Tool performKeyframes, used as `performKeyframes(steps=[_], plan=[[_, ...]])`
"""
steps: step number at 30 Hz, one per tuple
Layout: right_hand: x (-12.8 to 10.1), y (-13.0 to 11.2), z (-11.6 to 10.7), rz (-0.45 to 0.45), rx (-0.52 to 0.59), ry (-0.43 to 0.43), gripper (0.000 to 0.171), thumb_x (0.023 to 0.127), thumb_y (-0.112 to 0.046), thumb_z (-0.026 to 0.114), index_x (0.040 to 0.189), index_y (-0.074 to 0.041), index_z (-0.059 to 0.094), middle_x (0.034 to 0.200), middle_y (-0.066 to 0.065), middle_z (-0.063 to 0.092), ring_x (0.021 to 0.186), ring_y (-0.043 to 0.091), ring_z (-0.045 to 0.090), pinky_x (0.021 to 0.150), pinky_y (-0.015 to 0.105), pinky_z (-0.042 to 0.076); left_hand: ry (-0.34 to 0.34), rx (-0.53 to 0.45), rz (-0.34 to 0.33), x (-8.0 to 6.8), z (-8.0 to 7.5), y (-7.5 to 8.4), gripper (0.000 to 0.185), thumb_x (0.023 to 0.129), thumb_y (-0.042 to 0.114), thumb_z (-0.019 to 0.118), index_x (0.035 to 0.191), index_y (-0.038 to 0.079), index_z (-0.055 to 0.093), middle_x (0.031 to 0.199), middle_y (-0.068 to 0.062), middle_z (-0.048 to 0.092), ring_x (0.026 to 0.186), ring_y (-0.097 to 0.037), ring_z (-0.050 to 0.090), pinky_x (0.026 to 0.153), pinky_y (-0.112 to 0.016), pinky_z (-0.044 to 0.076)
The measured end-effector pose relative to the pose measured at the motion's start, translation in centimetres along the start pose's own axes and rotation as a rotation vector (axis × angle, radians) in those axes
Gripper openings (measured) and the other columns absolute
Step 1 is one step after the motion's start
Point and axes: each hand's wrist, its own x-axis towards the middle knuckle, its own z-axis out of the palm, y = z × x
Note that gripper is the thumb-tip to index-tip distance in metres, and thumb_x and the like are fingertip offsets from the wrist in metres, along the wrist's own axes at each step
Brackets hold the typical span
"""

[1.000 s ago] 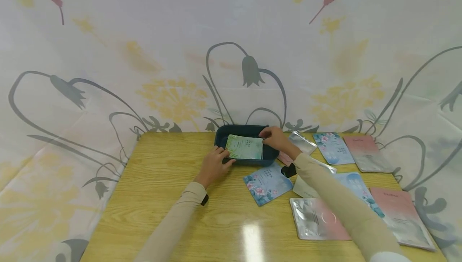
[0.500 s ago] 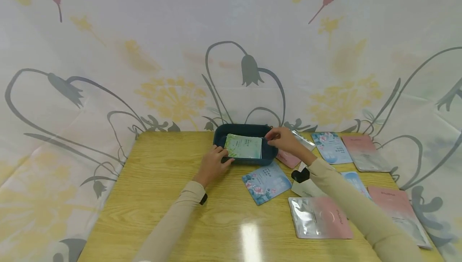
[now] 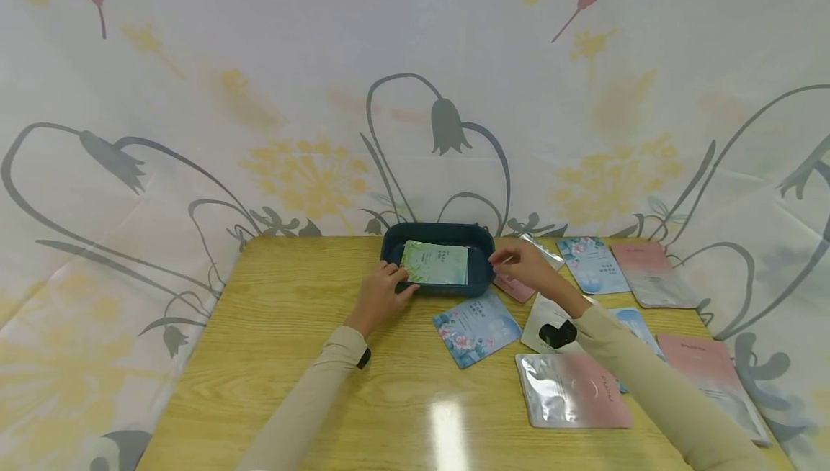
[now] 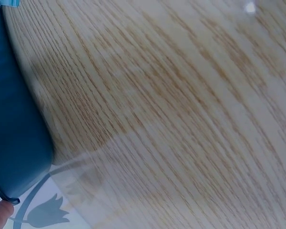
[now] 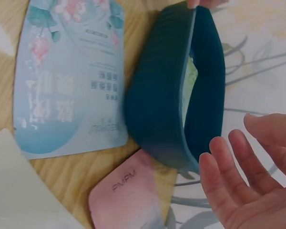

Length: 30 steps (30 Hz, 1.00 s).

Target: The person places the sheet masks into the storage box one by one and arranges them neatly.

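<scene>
A dark blue plastic basket (image 3: 436, 289) stands at the back of the wooden table. Flat inside it lies a green sheet mask packet (image 3: 434, 263), toward its left side. My left hand (image 3: 382, 292) grips the basket's front left corner, fingers over the rim and thumb along the front wall; in the left wrist view one fingertip (image 4: 0, 213) shows at the rim. Just off the basket's right end is my right hand (image 3: 524, 266), holding nothing, its fingers loosely bent and spread in the right wrist view. A blue floral mask packet (image 3: 478, 328) lies in front of the basket.
Right of the basket lie a small pink packet (image 5: 126, 191), a cream packet (image 3: 545, 318), a pink and silver packet (image 3: 573, 390) and several more pink or blue ones. A floral cloth (image 3: 311, 96) hangs right behind the table's back edge.
My right hand has drawn back to the right, away from the green packet and out past the basket's right rim. My left hand stays at the basket's corner.
</scene>
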Motion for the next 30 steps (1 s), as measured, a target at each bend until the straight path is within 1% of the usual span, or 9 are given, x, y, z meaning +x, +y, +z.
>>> performKeyframes(steps=[2,5,9,12,16,20,25,27,30], plan=[[-0.3,0.3,0.0,-0.002,-0.005,0.001,0.015,0.081,-0.007,0.061,0.095,-0.003,0.063,0.096,0.018,0.060,0.081,0.027,0.059,0.066,0.041,0.048,-0.002,0.011,0.001,-0.1,0.0,0.0,0.023,0.072,0.032,0.071,0.075,0.013,0.058,0.071,0.001,0.048,0.061,-0.016,0.040,0.053,-0.026,0.040],[-0.8,0.7,-0.1,0.002,-0.004,0.015,0.013,0.080,-0.007,0.062,0.093,-0.005,0.064,0.095,0.013,0.061,0.083,0.023,0.058,0.068,0.036,0.048,-0.006,0.016,-0.002,-0.1,-0.1,0.0,0.023,0.072,0.033,0.071,0.075,0.014,0.058,0.071,0.001,0.048,0.061,-0.015,0.040,0.053,-0.026,0.039],[-1.6,1.3,0.0,-0.009,0.033,0.030,0.016,0.080,-0.004,0.061,0.095,-0.001,0.064,0.094,0.014,0.061,0.085,0.024,0.057,0.070,0.032,0.047,-0.005,0.007,-0.005,-0.1,-0.3,0.1,0.024,0.072,0.032,0.072,0.075,0.013,0.058,0.070,0.000,0.048,0.061,-0.016,0.038,0.053,-0.026,0.039],[-2.4,1.7,0.3,0.028,0.044,0.035,0.021,0.079,-0.001,0.060,0.099,0.003,0.062,0.095,0.017,0.060,0.083,0.024,0.057,0.068,0.036,0.048,-0.017,-0.001,-0.012,0.0,-0.3,0.1,0.023,0.072,0.031,0.071,0.075,0.012,0.059,0.071,0.000,0.048,0.061,-0.016,0.039,0.054,-0.026,0.039],[-3.4,2.4,0.8,0.128,0.078,0.017,0.028,0.079,-0.002,0.059,0.106,0.005,0.057,0.096,0.021,0.059,0.080,0.030,0.058,0.064,0.043,0.048,-0.042,0.003,-0.020,0.1,-0.4,0.1,0.023,0.075,0.033,0.069,0.077,0.012,0.059,0.072,0.000,0.049,0.063,-0.016,0.041,0.054,-0.026,0.040],[-4.3,3.1,1.4,0.156,0.140,-0.005,0.031,0.080,-0.003,0.058,0.108,0.009,0.053,0.099,0.026,0.055,0.082,0.036,0.057,0.065,0.046,0.048,-0.043,0.002,-0.020,0.0,-0.4,0.1,0.023,0.075,0.034,0.068,0.077,0.012,0.059,0.072,0.000,0.049,0.062,-0.016,0.041,0.053,-0.026,0.040],[-5.1,3.9,2.2,0.159,0.147,0.018,0.031,0.079,-0.003,0.062,0.105,0.011,0.054,0.096,0.025,0.056,0.077,0.027,0.058,0.062,0.040,0.049,-0.019,0.010,-0.013,0.0,-0.2,0.0,0.024,0.073,0.033,0.071,0.076,0.012,0.059,0.071,0.001,0.048,0.061,-0.015,0.040,0.052,-0.026,0.040],[-5.2,4.3,2.6,0.155,0.128,0.038,0.030,0.077,-0.003,0.064,0.103,0.010,0.055,0.093,0.022,0.058,0.077,0.022,0.058,0.061,0.034,0.049,-0.011,0.004,-0.012,0.0,-0.2,0.0,0.024,0.073,0.033,0.071,0.076,0.013,0.059,0.071,0.000,0.048,0.061,-0.015,0.040,0.052,-0.026,0.040],[-5.4,4.8,3.1,0.142,0.087,0.072,0.029,0.075,-0.002,0.066,0.100,0.010,0.058,0.091,0.020,0.059,0.078,0.021,0.057,0.061,0.028,0.048,-0.012,0.005,-0.014,0.0,-0.2,0.1,0.023,0.073,0.033,0.070,0.076,0.013,0.059,0.071,0.000,0.048,0.061,-0.015,0.039,0.053,-0.026,0.040]])
